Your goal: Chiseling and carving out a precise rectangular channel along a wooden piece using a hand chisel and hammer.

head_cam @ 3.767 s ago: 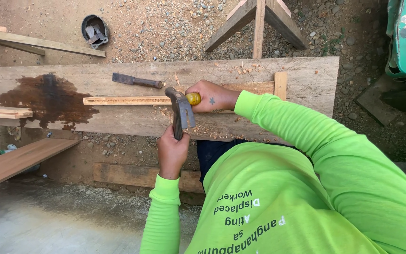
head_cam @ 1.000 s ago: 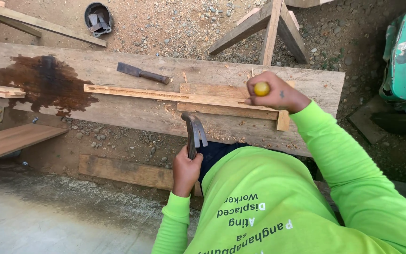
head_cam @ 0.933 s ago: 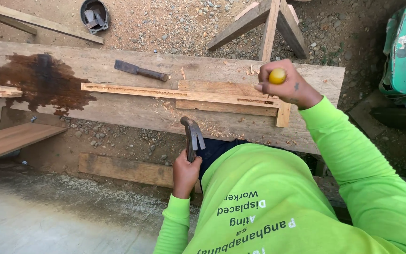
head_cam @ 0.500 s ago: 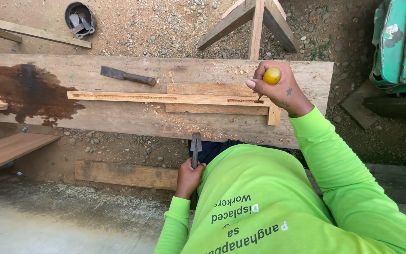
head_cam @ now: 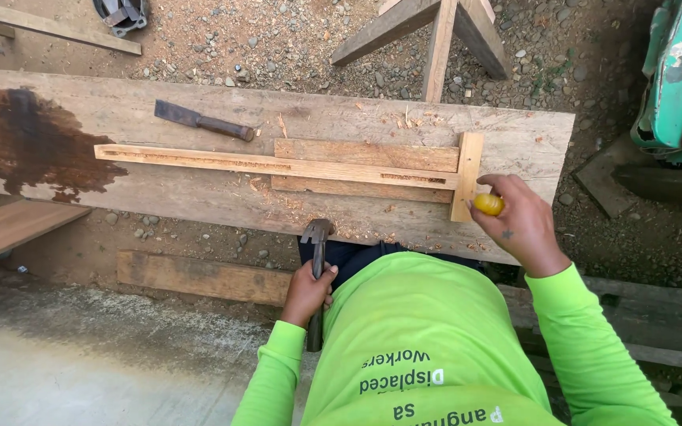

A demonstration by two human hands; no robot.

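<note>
A yellow-handled tool (head_cam: 489, 204) sits right of centre, gripped in the closed right hand (head_cam: 521, 225) beside the wooden frame's (head_cam: 294, 166) crosspiece. Lower centre, the left hand (head_cam: 308, 293) clamps a hammer (head_cam: 316, 268) upright below the plank (head_cam: 199, 118).

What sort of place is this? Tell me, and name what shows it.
Probably an outdoor carpentry spot: a rough plank bench strewn with wood shavings, gravel ground, and a wooden sawhorse behind.
</note>
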